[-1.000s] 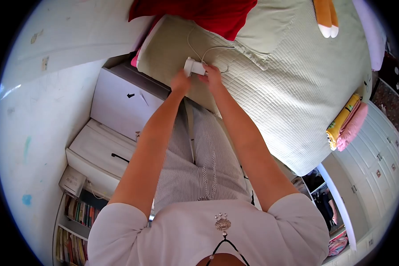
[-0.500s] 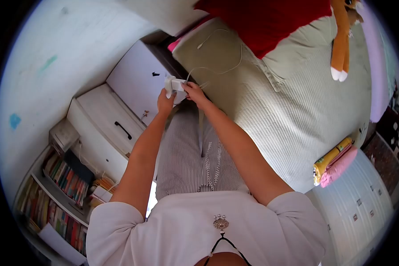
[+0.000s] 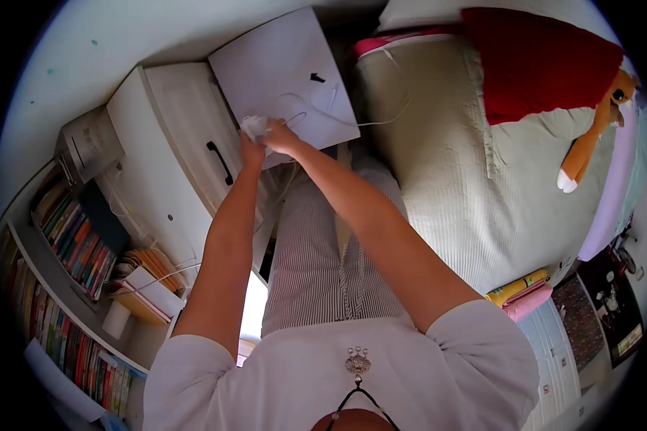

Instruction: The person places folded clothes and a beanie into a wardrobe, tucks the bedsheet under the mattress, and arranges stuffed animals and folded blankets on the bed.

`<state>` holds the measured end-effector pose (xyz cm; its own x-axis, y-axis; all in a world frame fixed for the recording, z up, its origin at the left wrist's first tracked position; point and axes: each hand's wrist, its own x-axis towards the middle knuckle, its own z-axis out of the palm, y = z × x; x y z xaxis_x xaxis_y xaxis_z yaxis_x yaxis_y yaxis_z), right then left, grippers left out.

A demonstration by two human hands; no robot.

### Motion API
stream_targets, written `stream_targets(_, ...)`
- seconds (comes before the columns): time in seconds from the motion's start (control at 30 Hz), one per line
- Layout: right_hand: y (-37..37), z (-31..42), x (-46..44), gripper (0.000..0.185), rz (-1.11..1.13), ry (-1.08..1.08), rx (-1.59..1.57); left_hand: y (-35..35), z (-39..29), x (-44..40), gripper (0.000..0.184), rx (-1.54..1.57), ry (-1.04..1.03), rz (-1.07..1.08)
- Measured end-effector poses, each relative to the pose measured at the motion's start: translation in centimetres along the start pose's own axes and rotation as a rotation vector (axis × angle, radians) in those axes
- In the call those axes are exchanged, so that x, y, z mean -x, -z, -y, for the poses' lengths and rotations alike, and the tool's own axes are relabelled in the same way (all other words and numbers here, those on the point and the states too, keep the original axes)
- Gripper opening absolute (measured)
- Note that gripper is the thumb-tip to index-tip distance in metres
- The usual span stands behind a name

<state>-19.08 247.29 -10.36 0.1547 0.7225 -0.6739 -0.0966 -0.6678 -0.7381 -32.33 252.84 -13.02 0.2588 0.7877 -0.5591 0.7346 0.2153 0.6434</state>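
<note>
My left hand is closed around a white, bulky object over the front of the white cabinet top; its exact kind is blurred. Close beside it, my right hand has its fingers pressed to what looks like a white charger, mostly hidden by the fingers and the other white piece. Whether the two pieces are joined, I cannot tell. A thin white cable loops from near my right hand across the cabinet top and on to the bed. A small black item lies on that top.
To the right is the bed with a ribbed cover, a red cloth and an orange plush toy. A white drawer unit with a black handle and a bookshelf stand on the left. Folded yellow and pink cloths lie at lower right.
The view has shifted, so the cabinet top shows more fully. Both hands, with the white things, are now over its front part, and the cable lies looped across it.
</note>
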Motion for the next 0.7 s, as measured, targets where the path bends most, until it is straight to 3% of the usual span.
stream_targets(0.07,-1.7,-0.8,-1.3,0.062,-0.041,-0.068,-0.005,-0.3,-0.8,0.2,0.059,0.007,0.105,0.138)
stream_targets(0.17,-3.4,-1.8,-2.2,0.077,-0.15,-0.028,-0.049,-2.2,-3.9,1.4,0.065,0.743,0.448,-0.054)
stream_targets(0.27,-2.7,-2.4,-1.0,0.079,-0.117,0.066,-0.045,-3.6,-0.9,1.4,0.067,1.062,0.422,-0.149)
stream_targets(0.37,0.8,-1.5,2.8,0.068,-0.034,0.038,-0.068,-4.4,-4.1,4.1,0.066,-0.444,0.288,-0.325)
stream_targets(0.4,2.5,-1.2,4.5,0.063,-0.009,0.005,-0.087,-4.6,-5.6,5.6,0.066,-0.468,0.078,-0.37)
stream_targets(0.47,6.7,-1.9,7.5,0.043,-0.254,-0.096,-0.162,-5.5,-8.5,8.6,0.07,-0.502,-0.35,-0.453)
stream_targets(0.53,10.0,-4.8,8.5,0.036,-0.834,0.036,0.038,-7.4,-10.7,9.8,0.066,-0.483,-0.573,-0.208)
stream_targets(0.6,14.0,-7.2,8.5,0.042,-1.1,-0.053,0.195,-9.6,-12.7,10.5,0.065,-0.439,-0.787,0.126)
stream_targets(0.63,15.7,-7.8,8.2,0.053,-1.072,-0.137,0.155,-11.5,-13.6,10.4,0.066,-0.417,-0.801,0.203)
stream_targets(0.7,17.8,-9.0,7.1,0.06,-1.017,-0.207,0.13,-16.1,-15.2,9.0,0.067,-0.375,-0.814,0.354)
